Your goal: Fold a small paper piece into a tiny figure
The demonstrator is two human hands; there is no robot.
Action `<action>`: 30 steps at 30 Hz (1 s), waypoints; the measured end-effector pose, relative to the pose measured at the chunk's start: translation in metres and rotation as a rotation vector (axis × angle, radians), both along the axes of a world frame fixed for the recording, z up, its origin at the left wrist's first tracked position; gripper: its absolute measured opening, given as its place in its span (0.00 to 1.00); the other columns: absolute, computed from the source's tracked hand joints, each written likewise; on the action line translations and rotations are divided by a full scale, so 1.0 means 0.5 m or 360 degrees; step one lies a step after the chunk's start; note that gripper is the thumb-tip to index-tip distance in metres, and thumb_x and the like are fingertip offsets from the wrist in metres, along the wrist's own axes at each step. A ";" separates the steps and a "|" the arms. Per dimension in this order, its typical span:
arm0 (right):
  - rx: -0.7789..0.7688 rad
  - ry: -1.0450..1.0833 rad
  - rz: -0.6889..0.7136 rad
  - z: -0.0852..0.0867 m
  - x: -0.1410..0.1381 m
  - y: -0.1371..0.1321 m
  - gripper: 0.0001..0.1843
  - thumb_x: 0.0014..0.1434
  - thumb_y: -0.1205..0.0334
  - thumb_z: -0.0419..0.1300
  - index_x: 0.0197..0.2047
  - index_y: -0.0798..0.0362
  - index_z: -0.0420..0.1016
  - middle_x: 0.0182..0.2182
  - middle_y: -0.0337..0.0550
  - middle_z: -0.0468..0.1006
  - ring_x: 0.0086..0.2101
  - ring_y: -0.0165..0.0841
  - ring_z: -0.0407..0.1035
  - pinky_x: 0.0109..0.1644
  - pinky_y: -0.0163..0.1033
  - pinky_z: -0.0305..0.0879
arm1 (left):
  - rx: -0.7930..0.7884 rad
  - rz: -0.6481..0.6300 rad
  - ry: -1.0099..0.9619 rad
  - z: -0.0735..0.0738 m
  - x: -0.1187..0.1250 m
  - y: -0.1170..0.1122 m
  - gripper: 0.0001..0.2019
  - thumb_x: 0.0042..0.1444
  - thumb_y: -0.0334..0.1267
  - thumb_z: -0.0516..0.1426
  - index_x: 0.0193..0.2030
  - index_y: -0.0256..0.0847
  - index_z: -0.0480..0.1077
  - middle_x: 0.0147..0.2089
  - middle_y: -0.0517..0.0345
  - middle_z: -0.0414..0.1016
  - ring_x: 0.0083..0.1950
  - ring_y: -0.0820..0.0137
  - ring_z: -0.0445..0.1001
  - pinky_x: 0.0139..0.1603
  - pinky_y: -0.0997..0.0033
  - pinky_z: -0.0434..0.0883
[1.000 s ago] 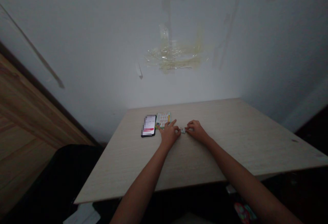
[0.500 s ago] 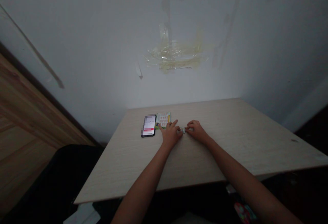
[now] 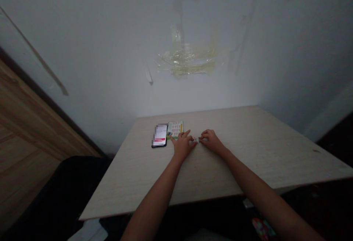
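Note:
A small pale object (image 3: 196, 140), too small to name, sits on the light wooden table (image 3: 248, 149) between my two hands. My left hand (image 3: 182, 144) pinches its left end with thumb and forefinger, the other fingers spread over the table. My right hand (image 3: 211, 139) pinches its right end with the fingers curled. A printed green and white card (image 3: 175, 127) lies just beyond my left hand, partly under its fingertips.
A black phone (image 3: 160, 135) with a lit screen lies left of the card. The table's far edge meets a white wall with old tape marks (image 3: 187, 59). A wooden panel (image 3: 24, 130) stands at the left, with something dark (image 3: 60, 197) below the table's left edge.
The small object looks more tightly pinched between the fingertips than a second ago. Both hands and the phone and card stay in place.

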State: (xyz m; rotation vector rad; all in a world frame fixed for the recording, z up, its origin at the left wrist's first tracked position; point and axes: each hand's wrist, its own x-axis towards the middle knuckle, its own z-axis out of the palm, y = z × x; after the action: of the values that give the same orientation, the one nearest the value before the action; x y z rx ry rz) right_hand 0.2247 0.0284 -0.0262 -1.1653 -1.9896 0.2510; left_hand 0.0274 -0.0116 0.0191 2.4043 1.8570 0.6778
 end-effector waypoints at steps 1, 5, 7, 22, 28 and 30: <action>-0.0006 0.0007 0.0005 0.001 0.000 -0.001 0.05 0.54 0.60 0.65 0.33 0.51 0.83 0.37 0.47 0.77 0.43 0.39 0.68 0.51 0.45 0.65 | 0.0000 0.0000 -0.0009 -0.001 -0.001 0.002 0.08 0.58 0.51 0.58 0.39 0.56 0.78 0.67 0.67 0.66 0.66 0.53 0.61 0.65 0.23 0.33; -0.0020 0.0030 0.0015 0.005 0.001 -0.005 0.04 0.54 0.61 0.66 0.32 0.50 0.82 0.37 0.46 0.76 0.43 0.39 0.67 0.51 0.46 0.65 | -0.0024 0.0048 -0.0046 0.000 -0.002 0.007 0.09 0.60 0.50 0.57 0.36 0.55 0.79 0.66 0.68 0.67 0.65 0.54 0.61 0.64 0.23 0.35; -0.0020 0.0037 0.0011 0.004 0.000 -0.004 0.03 0.54 0.61 0.66 0.31 0.50 0.82 0.37 0.46 0.76 0.43 0.39 0.67 0.52 0.46 0.65 | -0.0031 0.0064 -0.0069 0.002 -0.001 0.008 0.09 0.59 0.50 0.58 0.37 0.55 0.79 0.65 0.66 0.68 0.65 0.54 0.61 0.65 0.24 0.36; -0.0034 -0.0003 0.0022 0.001 0.000 0.000 0.05 0.55 0.61 0.65 0.31 0.52 0.81 0.37 0.47 0.76 0.43 0.39 0.67 0.51 0.45 0.63 | 0.0124 -0.0120 0.0121 -0.009 -0.007 0.020 0.09 0.60 0.48 0.57 0.45 0.63 0.77 0.69 0.68 0.61 0.65 0.53 0.61 0.62 0.17 0.34; -0.0048 0.0018 0.0027 0.001 0.000 -0.002 0.05 0.55 0.60 0.65 0.32 0.52 0.81 0.37 0.47 0.75 0.42 0.39 0.67 0.51 0.45 0.64 | 0.0248 -0.0273 0.0256 -0.007 -0.012 0.014 0.10 0.62 0.45 0.56 0.46 0.61 0.77 0.68 0.67 0.64 0.64 0.54 0.62 0.62 0.17 0.34; -0.0048 0.0021 0.0019 0.001 0.000 -0.002 0.05 0.55 0.61 0.65 0.31 0.52 0.81 0.37 0.47 0.75 0.42 0.39 0.67 0.51 0.45 0.63 | 0.0284 -0.0329 0.0296 -0.008 -0.011 0.011 0.10 0.63 0.44 0.55 0.46 0.60 0.76 0.67 0.66 0.65 0.66 0.53 0.61 0.63 0.18 0.33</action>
State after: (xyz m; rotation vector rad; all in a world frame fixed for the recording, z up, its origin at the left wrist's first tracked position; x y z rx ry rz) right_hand 0.2247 0.0274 -0.0258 -1.1682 -1.9878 0.2951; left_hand 0.0218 -0.0061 0.0151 2.8112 1.6345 0.6485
